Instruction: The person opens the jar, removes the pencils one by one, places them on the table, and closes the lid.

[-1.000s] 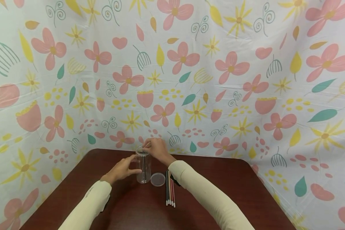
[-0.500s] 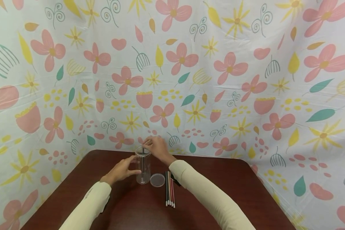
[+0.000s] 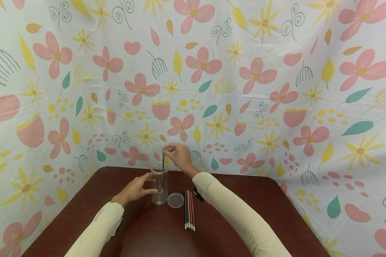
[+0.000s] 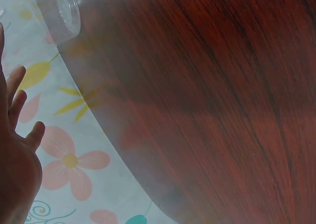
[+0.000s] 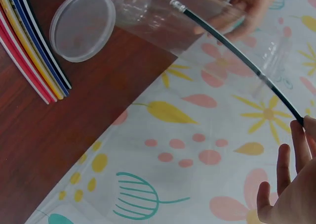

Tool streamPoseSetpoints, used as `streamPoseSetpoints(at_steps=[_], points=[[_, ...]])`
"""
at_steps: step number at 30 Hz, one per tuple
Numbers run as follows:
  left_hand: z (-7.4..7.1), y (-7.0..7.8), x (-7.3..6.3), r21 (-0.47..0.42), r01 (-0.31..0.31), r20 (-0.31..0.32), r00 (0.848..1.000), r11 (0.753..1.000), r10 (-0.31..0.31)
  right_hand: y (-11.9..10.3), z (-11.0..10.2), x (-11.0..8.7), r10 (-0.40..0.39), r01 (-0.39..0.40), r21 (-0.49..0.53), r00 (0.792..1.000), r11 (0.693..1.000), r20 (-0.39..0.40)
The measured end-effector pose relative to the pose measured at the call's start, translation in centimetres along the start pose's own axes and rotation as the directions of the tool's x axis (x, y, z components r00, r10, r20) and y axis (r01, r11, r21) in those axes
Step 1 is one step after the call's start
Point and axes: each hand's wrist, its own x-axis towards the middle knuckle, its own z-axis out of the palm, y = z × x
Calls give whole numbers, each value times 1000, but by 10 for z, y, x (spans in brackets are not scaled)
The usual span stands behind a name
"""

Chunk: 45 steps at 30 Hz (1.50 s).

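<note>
A clear plastic jar (image 3: 159, 197) stands upright on the table, its mouth uncovered. My left hand (image 3: 135, 189) holds it from the left, thumb in front and fingers behind; in the left wrist view part of this hand (image 4: 19, 169) shows below the jar (image 4: 64, 14). Over the mouth my right hand (image 3: 179, 155) pinches the upper end of a black pencil (image 3: 162, 167). In the right wrist view the pencil (image 5: 222, 38) runs down inside the jar, its white eraser end lowest and off the bottom.
Right of the jar a round clear lid (image 3: 175, 200) lies flat on the dark wooden table (image 3: 141, 235). Beside it several pencils (image 3: 189, 210) in black, yellow and red lie side by side, eraser ends toward me. A flowered cloth (image 3: 212, 89) hangs behind the table.
My right hand has risen with the pencil, so more of it stands out above the jar's mouth and its lower end has lifted. The left hand has stayed at the jar.
</note>
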Motion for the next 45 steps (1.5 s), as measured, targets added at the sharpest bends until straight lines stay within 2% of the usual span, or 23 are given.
streamPoseSetpoints(at_steps=[7,10,20,28,35,45], points=[[1,-2,0,-12,16,1,1000,1000,-16,2,-8,10,43,-42,22,999,999,-18],[2,-2,1,-14,1,-3,1000,1000,-1,2,-12,15,51,-51,17,998,999,-34],[0,-3,1,-6,15,2,1000,1000,-15,-1,-34,29,-12,15,29,994,999,-108],[0,0,1,-4,3,-2,1000,1000,-3,0,-50,33,83,-77,71,993,995,-84],[1,-2,-2,-15,-7,-5,1000,1000,7,-2,-62,38,77,-67,84,988,994,-132],[2,-1,0,-28,10,0,1000,1000,-10,1,-75,44,99,-81,95,974,992,-205]])
